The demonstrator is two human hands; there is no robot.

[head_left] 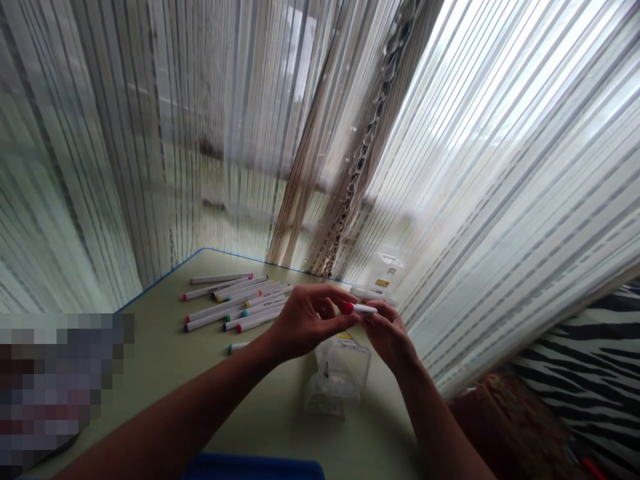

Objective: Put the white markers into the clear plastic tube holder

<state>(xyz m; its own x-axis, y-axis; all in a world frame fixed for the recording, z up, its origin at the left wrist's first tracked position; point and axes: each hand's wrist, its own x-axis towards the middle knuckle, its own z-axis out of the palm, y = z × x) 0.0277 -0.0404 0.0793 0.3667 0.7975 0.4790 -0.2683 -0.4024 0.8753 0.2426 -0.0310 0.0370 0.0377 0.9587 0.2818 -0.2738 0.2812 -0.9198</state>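
Note:
Between my two hands, above the table, is a white marker (pixel 364 309) with a red end. The fingers of my left hand (pixel 313 317) pinch it at the red end. My right hand (pixel 389 330) grips its white end with thumb and fingers. Below the hands stands a clear plastic case (pixel 336 383), partly covered by my left hand and wrist. Several white markers (pixel 230 307) with coloured ends lie in a loose group to the left of my left hand. One green-ended marker (pixel 237 348) lies nearer, partly hidden by my left forearm.
Another clear plastic case (pixel 383 280) with a yellow label sits at the table's back edge, by a string curtain (pixel 240 133). A blue object (pixel 253 467) lies at the near edge of the table (pixel 270 413). Zebra-striped fabric (pixel 590 360) is at the right.

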